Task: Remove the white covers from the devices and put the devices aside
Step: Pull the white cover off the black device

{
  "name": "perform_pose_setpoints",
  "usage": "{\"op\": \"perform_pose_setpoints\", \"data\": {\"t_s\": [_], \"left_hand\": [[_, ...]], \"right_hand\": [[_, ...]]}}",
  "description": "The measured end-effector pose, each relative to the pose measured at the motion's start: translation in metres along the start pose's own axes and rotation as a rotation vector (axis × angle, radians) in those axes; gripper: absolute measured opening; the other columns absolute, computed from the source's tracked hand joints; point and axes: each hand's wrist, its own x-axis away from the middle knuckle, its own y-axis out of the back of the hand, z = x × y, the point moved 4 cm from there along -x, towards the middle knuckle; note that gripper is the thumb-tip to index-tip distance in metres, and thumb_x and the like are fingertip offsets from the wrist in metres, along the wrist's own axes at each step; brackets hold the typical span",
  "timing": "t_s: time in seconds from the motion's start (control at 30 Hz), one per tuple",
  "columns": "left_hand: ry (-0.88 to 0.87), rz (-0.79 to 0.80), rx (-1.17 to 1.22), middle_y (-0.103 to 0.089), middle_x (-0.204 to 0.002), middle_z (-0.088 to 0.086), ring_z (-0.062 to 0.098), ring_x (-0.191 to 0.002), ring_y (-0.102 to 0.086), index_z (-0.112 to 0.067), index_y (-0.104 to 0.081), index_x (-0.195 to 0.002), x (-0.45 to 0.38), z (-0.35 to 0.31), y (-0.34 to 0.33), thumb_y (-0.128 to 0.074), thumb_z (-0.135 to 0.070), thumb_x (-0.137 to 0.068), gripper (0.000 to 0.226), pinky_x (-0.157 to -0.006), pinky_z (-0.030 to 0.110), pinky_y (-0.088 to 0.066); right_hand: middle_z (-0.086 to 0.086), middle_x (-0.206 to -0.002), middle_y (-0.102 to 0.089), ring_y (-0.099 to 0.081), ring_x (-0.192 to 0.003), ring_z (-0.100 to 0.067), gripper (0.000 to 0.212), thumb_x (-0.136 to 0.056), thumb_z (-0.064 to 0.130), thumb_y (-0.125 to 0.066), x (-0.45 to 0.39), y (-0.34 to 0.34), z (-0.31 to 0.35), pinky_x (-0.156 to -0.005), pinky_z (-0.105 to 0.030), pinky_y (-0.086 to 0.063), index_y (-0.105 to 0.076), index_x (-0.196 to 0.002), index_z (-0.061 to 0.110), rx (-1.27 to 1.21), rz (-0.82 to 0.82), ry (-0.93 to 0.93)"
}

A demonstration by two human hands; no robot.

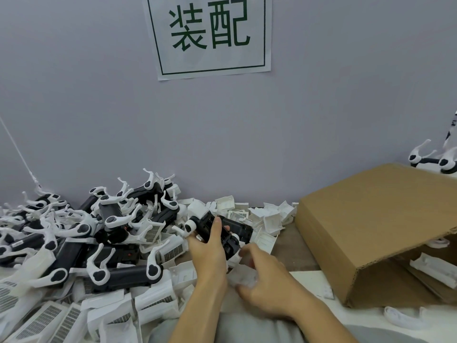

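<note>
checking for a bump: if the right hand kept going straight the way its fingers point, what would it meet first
Likely the black device held in the left hand. The right hand points up and left over a blurred white piece, and the device is close ahead; depth is unclear from this one view.

The left hand (pixel 209 251) grips a black device (pixel 222 230) above the bench (pixel 296 246), thumb laid across its top, while the right hand (pixel 267 285) curls round a blurred white cover (pixel 243 276) just below it. To the left lies a heap of black devices with white arms (pixel 99 233) amid loose white covers (pixel 103 308), with more covers (pixel 267 216) along the wall. On the right stands an open cardboard box (pixel 371 233), under a wall sign (pixel 210 35) in green characters.
</note>
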Motion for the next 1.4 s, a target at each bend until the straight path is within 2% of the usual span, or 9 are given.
{"op": "perform_pose_setpoints", "data": {"t_s": [0.1, 0.27, 0.43, 0.6, 0.73, 0.9, 1.03, 1.23, 1.4], "left_hand": [[0.010, 0.028, -0.026, -0.073, -0.111, 0.010, 0.026, -0.102, -0.072, -0.018, -0.058, -0.115, 0.001, 0.000, -0.001, -0.074, -0.024, -0.091, 0.029, -0.084, 0.042, -0.060], [0.011, 0.117, -0.126, -0.072, -0.115, 0.008, 0.028, -0.110, -0.069, -0.018, -0.057, -0.122, 0.005, 0.001, -0.005, -0.074, -0.024, -0.091, 0.036, -0.100, 0.054, -0.053], [0.064, 0.283, -0.203, -0.076, -0.098, 0.007, 0.022, -0.089, -0.074, -0.022, -0.061, -0.113, 0.012, 0.005, -0.010, -0.077, -0.032, -0.086, 0.033, -0.079, 0.044, -0.060], [0.316, 0.514, 0.044, -0.066, -0.078, 0.016, 0.028, -0.067, -0.065, -0.007, -0.074, -0.092, 0.030, 0.004, -0.022, -0.059, -0.041, -0.086, 0.038, -0.062, 0.038, -0.058], [0.351, 0.536, 0.005, -0.071, -0.084, 0.017, 0.027, -0.070, -0.070, 0.001, -0.067, -0.105, 0.029, 0.011, -0.021, -0.034, -0.029, -0.101, 0.045, -0.061, 0.036, -0.059], [0.242, 0.558, -0.128, -0.076, -0.111, 0.008, 0.018, -0.099, -0.074, -0.017, -0.064, -0.121, 0.030, 0.014, -0.022, -0.043, -0.019, -0.106, 0.026, -0.074, 0.031, -0.059], [0.219, 0.580, -0.172, -0.074, -0.117, 0.011, 0.026, -0.108, -0.072, -0.020, -0.064, -0.121, 0.032, 0.017, -0.023, -0.046, -0.012, -0.105, 0.026, -0.089, 0.044, -0.056], [0.301, 0.729, -0.114, -0.068, -0.128, 0.017, 0.029, -0.120, -0.066, -0.009, -0.063, -0.132, 0.043, 0.013, -0.028, -0.052, -0.044, -0.099, 0.049, -0.088, 0.033, -0.057], [0.200, 0.705, -0.112, -0.072, -0.121, 0.010, 0.026, -0.109, -0.071, -0.024, -0.060, -0.130, 0.040, 0.011, -0.027, -0.060, -0.032, -0.098, 0.033, -0.073, 0.030, -0.059]], "right_hand": [[0.001, -0.086, -0.059, -0.050, -0.062, -0.003, 0.047, -0.081, 0.025, -0.073, 0.000, 0.011, -0.005, -0.064, -0.020, -0.044, -0.045, -0.116, 0.034, -0.229, -0.138, -0.006], [-0.002, -0.103, -0.060, -0.060, -0.079, -0.006, 0.044, -0.085, 0.017, -0.076, -0.003, 0.020, -0.015, -0.065, -0.014, -0.049, -0.051, -0.117, 0.036, -0.645, -0.413, -0.069], [-0.001, -0.107, -0.066, -0.065, -0.091, -0.004, 0.028, -0.089, 0.011, -0.072, -0.003, 0.035, -0.024, -0.081, -0.030, -0.056, -0.059, -0.109, 0.027, -0.877, -0.683, -0.078], [0.008, -0.081, -0.059, -0.053, -0.071, -0.002, 0.025, -0.088, 0.020, -0.060, 0.005, 0.042, -0.022, -0.064, -0.012, -0.043, -0.064, -0.110, 0.031, -0.837, -0.780, 0.014], [0.003, -0.094, -0.063, -0.058, -0.078, -0.002, 0.033, -0.092, 0.010, -0.066, 0.006, 0.040, -0.015, -0.070, -0.011, -0.045, -0.061, -0.120, 0.027, -0.700, -0.770, 0.072], [0.008, -0.098, -0.064, -0.062, -0.085, 0.000, 0.047, -0.081, 0.020, -0.082, 0.002, 0.033, -0.013, -0.072, -0.012, -0.049, -0.055, -0.119, 0.027, -0.539, -0.716, 0.050], [0.011, -0.094, -0.063, -0.062, -0.082, 0.003, 0.053, -0.074, 0.034, -0.086, -0.002, 0.029, -0.012, -0.068, -0.013, -0.049, -0.053, -0.115, 0.027, -0.512, -0.704, 0.024], [0.014, -0.095, -0.063, -0.063, -0.082, 0.000, 0.041, -0.079, 0.039, -0.082, 0.000, 0.032, -0.009, -0.067, -0.017, -0.052, -0.049, -0.103, 0.042, -0.463, -0.732, 0.037], [0.015, -0.095, -0.064, -0.062, -0.085, 0.000, 0.037, -0.081, 0.042, -0.078, -0.002, 0.027, -0.004, -0.072, -0.018, -0.051, -0.054, -0.109, 0.036, -0.384, -0.579, 0.044]]}}
